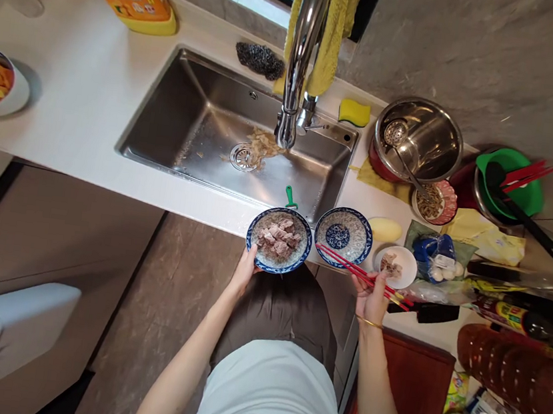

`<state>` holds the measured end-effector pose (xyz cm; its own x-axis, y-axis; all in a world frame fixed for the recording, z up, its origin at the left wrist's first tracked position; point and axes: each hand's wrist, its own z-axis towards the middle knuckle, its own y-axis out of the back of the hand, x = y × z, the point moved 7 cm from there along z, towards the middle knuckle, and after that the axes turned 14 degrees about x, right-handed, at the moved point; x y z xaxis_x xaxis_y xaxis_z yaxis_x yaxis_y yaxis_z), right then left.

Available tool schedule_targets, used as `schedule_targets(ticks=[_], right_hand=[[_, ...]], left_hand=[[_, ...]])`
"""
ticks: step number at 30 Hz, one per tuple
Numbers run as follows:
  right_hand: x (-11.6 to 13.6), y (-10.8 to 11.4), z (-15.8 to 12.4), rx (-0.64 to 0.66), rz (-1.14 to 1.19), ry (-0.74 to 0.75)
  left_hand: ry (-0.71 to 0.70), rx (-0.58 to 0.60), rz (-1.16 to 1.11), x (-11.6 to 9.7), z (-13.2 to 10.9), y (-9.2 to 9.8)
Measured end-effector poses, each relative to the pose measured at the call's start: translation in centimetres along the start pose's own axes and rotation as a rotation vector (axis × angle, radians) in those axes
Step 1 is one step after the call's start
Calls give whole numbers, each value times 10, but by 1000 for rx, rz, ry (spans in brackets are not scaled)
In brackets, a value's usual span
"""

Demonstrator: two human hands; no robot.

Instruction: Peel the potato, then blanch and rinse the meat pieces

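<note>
My left hand (245,272) is closed on the rim of a blue-and-white bowl (275,265) with chunks of greyish meat (280,238) in it, held at the counter's front edge. In my right hand (373,298) is a pair of red chopsticks (350,264), their tips over a second blue-and-white bowl (349,226) with a patterned bottom. Just beyond my right fingers, a small white bowl (407,267) contains a few pieces of meat. A peeled, pale yellow oblong vegetable (385,230) lies beside the second bowl.
The steel sink (204,138) has peelings (263,148) around its drain, and a green peeler (290,197) at its front edge. The tap (302,56) arches over it. Right of it stand a metal pot (436,139), a green bowl (525,177) and bottles. A red-brown board (405,391) lies lower right.
</note>
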<state>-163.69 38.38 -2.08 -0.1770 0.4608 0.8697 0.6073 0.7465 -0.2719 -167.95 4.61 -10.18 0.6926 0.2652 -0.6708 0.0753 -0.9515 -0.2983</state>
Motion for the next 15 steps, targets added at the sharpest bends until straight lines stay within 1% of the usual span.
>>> schedule_targets(ticks=[2,4,5,6,7,9,12,14,15], right_hand=[[-14,-31,-6,149,20,-99],[-27,-54,-10,257,6,-176],[-29,-59,-10,266,2,-185],[-28,-58,-9,245,4,-166],[-22,-53,-6,198,10,-120],[0,-32,-2,85,16,13],[51,6,-4,-73,-38,278],[85,29,-12,-190,-136,482],[97,37,-15,-234,-212,545]], left_hand=[[8,-7,-5,0,0,1],[16,-11,-2,1,1,2],[15,-12,4,1,1,2],[12,-13,11,1,1,2],[6,-16,18,0,0,2],[-1,-23,33,-2,-2,3],[-7,-35,72,-9,-7,7],[1,-12,96,-14,-10,8],[4,10,101,-17,-11,8]])
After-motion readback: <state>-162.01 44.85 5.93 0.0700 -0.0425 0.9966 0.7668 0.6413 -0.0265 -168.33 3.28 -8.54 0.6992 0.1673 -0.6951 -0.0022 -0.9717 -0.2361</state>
